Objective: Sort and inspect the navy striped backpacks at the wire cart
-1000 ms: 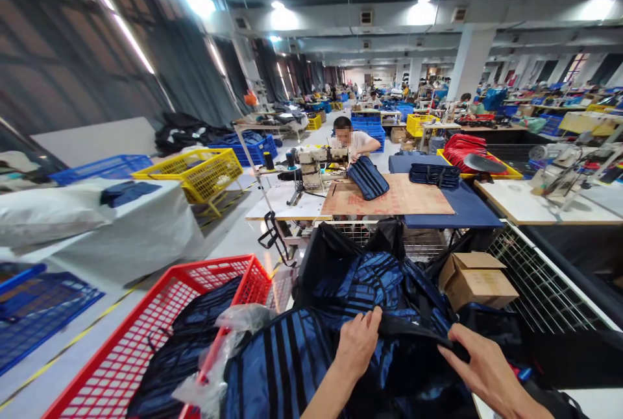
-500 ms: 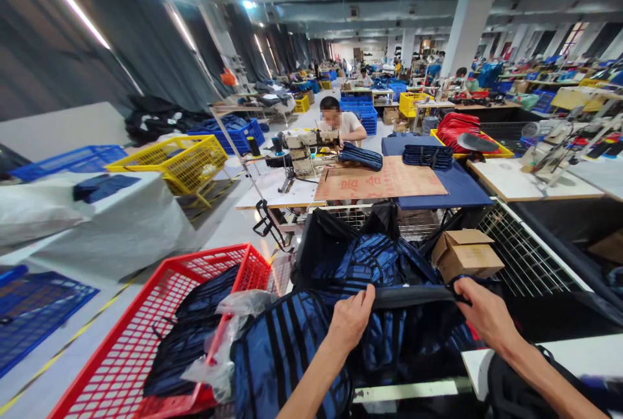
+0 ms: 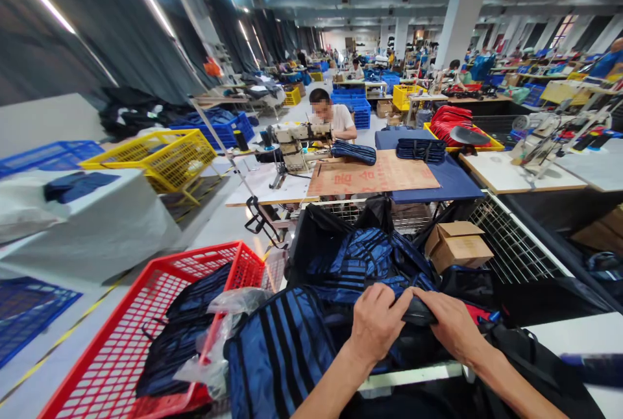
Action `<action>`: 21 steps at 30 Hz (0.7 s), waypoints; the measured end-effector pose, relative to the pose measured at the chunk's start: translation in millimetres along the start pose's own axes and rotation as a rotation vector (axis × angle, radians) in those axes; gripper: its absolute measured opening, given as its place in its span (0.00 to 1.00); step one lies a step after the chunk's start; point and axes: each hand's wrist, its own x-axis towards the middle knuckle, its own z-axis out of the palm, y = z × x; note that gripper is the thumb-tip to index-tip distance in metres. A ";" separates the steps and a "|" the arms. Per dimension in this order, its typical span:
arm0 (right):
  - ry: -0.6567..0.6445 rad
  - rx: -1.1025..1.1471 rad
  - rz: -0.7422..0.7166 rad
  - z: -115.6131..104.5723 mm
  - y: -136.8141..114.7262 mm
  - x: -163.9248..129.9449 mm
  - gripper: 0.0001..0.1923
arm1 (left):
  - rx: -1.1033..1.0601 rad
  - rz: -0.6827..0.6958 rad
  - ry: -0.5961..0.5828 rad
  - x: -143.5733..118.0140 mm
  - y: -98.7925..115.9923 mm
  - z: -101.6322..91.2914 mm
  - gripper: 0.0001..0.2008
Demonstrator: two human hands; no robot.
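Observation:
My left hand and my right hand are close together in front of me, thumbs almost touching. Both are closed on the black edge of a dark fabric bag, which bunches between them; its lower part is in shadow and partly behind my wrists. Beyond the hands, a heap of blue-and-black bags lies in a black-lined bin. Left of my left forearm sits a blue bag with black stripes.
A red basket with dark bags and clear plastic stands at left. A cardboard box is beyond my right hand. Ahead, a person works at a sewing machine. A white tabletop lies to the right.
My hands have come together from wide apart, the right one moving left and the left one moving right. The stretched black edge is now bunched between them. The view has shifted slightly.

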 end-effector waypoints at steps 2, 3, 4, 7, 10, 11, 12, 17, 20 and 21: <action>0.045 0.048 0.028 -10.6 -1.3 -2.0 0.45 | -0.149 -0.112 -0.028 3.0 -3.3 -0.4 0.22; 0.082 0.056 0.055 -21.6 1.0 -2.5 0.44 | -0.235 -0.158 -0.055 2.9 -8.8 -1.2 0.19; 0.119 0.057 0.087 -35.7 4.6 -2.1 0.42 | -0.319 -0.192 -0.087 1.6 -15.6 -2.6 0.14; 0.228 0.028 0.204 -86.8 18.4 3.3 0.32 | -0.508 -0.293 -0.241 -9.6 -35.0 -11.6 0.06; 0.390 -0.008 0.349 -131.5 33.4 9.1 0.20 | -0.636 -0.449 -0.465 -32.4 -44.1 -25.8 0.18; 0.452 -0.017 0.407 -142.4 38.6 9.7 0.19 | -0.672 -0.519 -0.521 -42.0 -45.3 -30.7 0.20; 0.503 -0.017 0.464 -151.1 43.9 9.4 0.19 | -0.696 -0.592 -0.553 -51.9 -46.2 -35.5 0.22; 0.466 0.131 0.651 -168.4 64.7 -0.3 0.30 | -0.689 -0.720 -0.527 -80.7 -54.3 -54.4 0.32; 0.438 0.219 0.646 -166.6 63.1 -2.8 0.32 | -0.672 -0.590 -0.520 -69.3 -67.0 -59.9 0.24; 0.443 0.239 0.637 -164.8 59.6 -2.3 0.31 | -0.634 -0.551 -0.485 -62.5 -73.5 -59.7 0.21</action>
